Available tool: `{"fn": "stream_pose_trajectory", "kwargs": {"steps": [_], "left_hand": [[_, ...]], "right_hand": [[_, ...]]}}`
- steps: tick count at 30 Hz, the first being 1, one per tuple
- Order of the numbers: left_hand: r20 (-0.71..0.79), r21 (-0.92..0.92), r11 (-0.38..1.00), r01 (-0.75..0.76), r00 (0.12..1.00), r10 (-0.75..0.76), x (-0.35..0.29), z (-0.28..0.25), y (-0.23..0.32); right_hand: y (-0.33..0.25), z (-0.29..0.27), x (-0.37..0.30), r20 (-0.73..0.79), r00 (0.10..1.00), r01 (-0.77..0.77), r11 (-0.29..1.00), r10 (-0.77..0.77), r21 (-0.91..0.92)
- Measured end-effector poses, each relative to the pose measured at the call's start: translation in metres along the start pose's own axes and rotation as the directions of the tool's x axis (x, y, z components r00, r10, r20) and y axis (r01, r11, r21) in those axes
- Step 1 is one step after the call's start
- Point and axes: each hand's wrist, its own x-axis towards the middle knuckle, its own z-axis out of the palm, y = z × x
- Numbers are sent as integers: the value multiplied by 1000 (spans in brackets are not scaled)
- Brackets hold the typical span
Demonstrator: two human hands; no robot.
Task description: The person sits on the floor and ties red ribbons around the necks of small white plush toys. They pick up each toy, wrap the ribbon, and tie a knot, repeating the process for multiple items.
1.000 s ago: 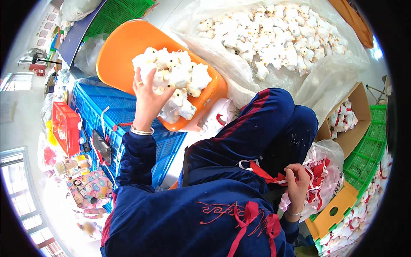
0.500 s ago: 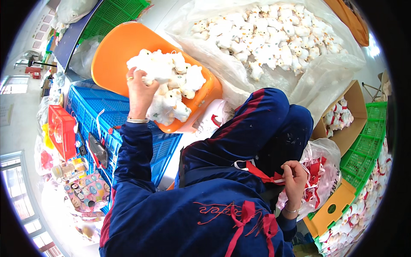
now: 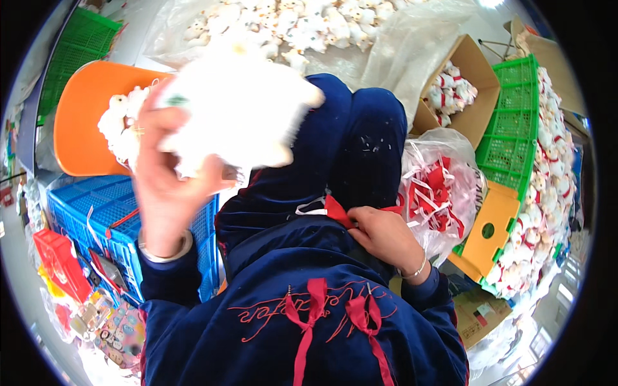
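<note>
White toy point(image 3: 241, 109) gripped in raised left hand point(image 3: 170, 161), left of the lap point(image 3: 312, 170); right hand point(image 3: 386, 237), curled over the lap, pinches ribbon point(image 3: 335, 209).

We see the plush toy point(image 3: 238, 109) mostly white, the ribbon point(image 3: 336, 210) red, the left chair point(image 3: 78, 122) orange, the right crate point(image 3: 507, 125) green.
</note>
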Motion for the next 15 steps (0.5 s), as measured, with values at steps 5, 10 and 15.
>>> {"fn": "stream_pose_trajectory", "kwargs": {"steps": [5, 10, 15], "left_hand": [[197, 52, 990, -134, 973, 122, -16, 88, -20], [287, 206, 964, -167, 952, 104, -39, 113, -29], [622, 168, 967, -193, 781, 48, -73, 95, -17]], "right_hand": [[18, -14, -12, -22, 982, 190, 959, -190, 212], [42, -60, -59, -411, 904, 403, 548, -115, 733], [51, -78, -58, -517, 849, 426, 437, 110, 793]]}}
